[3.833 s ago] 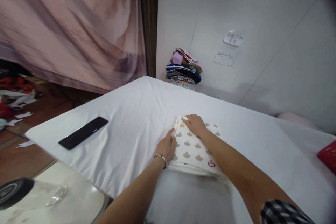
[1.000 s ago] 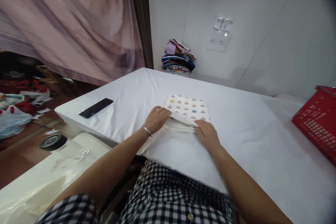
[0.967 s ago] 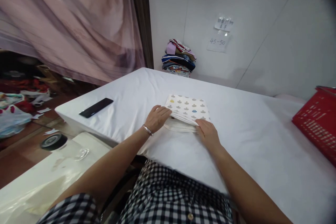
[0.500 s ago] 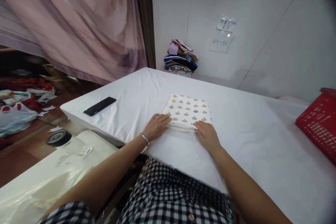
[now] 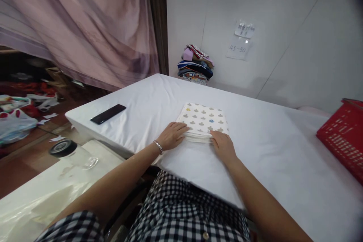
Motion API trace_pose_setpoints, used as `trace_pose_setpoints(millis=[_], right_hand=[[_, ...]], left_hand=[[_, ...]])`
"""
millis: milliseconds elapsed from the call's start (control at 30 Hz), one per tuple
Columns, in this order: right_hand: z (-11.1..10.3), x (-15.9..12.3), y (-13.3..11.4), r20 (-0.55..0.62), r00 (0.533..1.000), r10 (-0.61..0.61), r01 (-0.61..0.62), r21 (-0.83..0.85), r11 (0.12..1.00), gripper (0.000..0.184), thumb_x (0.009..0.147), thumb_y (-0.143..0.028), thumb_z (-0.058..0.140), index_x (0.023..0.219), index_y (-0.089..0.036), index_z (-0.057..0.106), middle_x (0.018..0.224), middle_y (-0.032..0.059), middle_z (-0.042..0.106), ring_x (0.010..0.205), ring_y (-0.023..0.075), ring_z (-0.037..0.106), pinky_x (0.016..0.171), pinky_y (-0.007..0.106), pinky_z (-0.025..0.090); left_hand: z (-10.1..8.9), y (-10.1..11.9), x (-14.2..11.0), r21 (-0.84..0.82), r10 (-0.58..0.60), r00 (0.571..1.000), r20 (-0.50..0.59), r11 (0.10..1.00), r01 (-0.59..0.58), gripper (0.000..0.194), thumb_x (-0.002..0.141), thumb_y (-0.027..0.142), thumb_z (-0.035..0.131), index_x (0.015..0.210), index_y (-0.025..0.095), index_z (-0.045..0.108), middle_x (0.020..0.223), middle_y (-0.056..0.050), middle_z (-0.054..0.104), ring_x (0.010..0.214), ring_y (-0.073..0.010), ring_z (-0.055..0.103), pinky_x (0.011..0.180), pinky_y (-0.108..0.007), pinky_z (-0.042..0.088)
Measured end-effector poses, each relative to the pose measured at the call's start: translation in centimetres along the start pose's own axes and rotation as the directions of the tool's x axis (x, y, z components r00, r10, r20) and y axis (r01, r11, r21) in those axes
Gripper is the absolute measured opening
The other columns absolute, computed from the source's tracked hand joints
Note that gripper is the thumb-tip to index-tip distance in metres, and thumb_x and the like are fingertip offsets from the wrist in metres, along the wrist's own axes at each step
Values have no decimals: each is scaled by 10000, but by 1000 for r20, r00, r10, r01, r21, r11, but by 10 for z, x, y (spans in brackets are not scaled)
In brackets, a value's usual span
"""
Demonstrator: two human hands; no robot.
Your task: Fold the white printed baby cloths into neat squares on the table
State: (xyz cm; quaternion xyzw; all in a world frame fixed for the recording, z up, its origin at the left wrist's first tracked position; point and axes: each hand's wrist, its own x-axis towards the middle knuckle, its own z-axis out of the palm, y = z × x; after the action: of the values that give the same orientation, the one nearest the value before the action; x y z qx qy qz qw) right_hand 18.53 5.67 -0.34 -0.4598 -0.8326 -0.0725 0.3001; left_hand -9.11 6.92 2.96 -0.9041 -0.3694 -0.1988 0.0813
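A folded white cloth (image 5: 202,118) lies on the white-covered table in front of me, printed with grey duck-like shapes and a few coloured ones. Several layers show along its near edge. My left hand (image 5: 173,135) holds the near left corner, fingers on top and thumb low by the edge. At the near right corner, my right hand (image 5: 223,146) grips the cloth with its fingers bent over the edge. The undersides of both hands are hidden.
A black phone (image 5: 108,114) lies on the table (image 5: 141,102) at left. Folded clothes (image 5: 195,64) are stacked by the wall. A red basket (image 5: 342,136) stands at right. On the lower left side surface is a clear jar with a black lid (image 5: 62,148).
My fingers have shifted slightly at the near corners, and the right ones now curl more over the edge. A small red print there is covered. The cloth has stayed in place.
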Motion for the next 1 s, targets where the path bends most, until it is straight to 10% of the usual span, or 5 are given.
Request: trace_pose_setpoints(millis=[800,1000], right_hand=[[-1,21,-7,-39,999,-38,35,-67,997,309,878,-145,380,1132,-198,547,1038,76,605,941,202,502,776,332,362],[6,12,-8,105,989,-100,109,-82,991,351,836,-88,409,1126,-218,558,1080,67,598,984,196,489,808,334,356]], left_hand=[[13,0,34,174,40,994,-98,984,-22,330,877,104,368,1143,211,531,1159,-43,593,1114,-187,480,969,-402,317],[30,5,18,106,17,999,-32,994,-13,283,878,156,407,1106,222,562,1149,-44,603,1062,-174,514,936,-388,353]])
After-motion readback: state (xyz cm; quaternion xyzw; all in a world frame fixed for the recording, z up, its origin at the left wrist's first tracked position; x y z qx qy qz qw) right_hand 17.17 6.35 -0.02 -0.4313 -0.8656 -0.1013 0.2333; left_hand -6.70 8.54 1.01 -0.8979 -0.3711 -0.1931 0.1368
